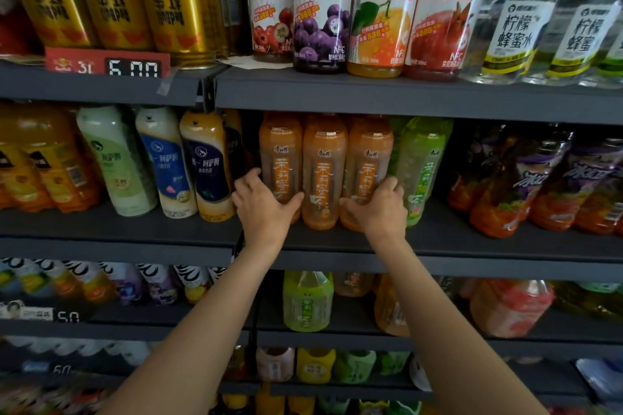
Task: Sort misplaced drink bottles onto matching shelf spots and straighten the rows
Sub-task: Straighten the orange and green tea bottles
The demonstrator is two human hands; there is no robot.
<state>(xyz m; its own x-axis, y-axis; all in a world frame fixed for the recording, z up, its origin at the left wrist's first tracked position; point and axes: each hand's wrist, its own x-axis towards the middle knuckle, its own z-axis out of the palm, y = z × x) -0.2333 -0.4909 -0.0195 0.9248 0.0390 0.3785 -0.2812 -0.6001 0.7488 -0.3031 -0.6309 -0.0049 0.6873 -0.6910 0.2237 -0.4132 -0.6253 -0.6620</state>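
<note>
Both hands, left (261, 204) and right (379, 209), grip outer orange bottles (324, 172)

Both hands (323, 209) grip orange bottles (324, 172) (middle shelf (135, 232))

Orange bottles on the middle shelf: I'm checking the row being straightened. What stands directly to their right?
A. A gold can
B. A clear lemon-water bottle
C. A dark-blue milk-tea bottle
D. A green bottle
D: a green bottle stands right beside the three orange bottles, just past the right hand that grips the rightmost one.
</note>
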